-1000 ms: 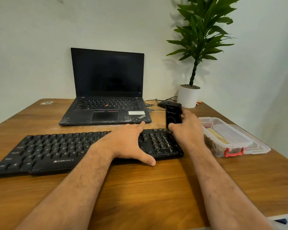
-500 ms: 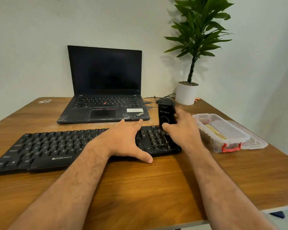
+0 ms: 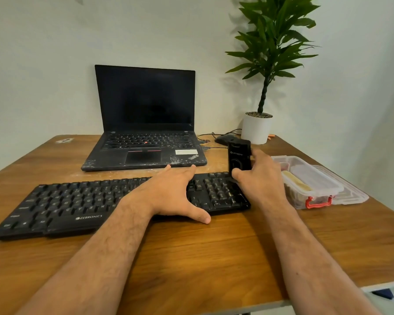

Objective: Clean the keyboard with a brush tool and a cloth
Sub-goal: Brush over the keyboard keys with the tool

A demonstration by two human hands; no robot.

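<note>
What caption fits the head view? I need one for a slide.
Left hand rests flat on the black keyboard while the right hand holds the black brush tool upright.

The table (image 3: 214,258) is warm wood with a soft sheen. The keyboard (image 3: 77,205) is matt black plastic — the laptop (image 3: 143,142) too, scuffed along its front edge. The box (image 3: 314,185) is clear, glossy plastic.

Lighting: we record even, soft indoor light, moderately bright. Shadows: the plant (image 3: 273,42) casts a faint one on the wall (image 3: 43,53) at upper right. Glare: mild sheen on the table (image 3: 214,258), lower centre. Distortion: wide-angle bowing at frame edges. Sharpness: slightly soft overall.
</note>
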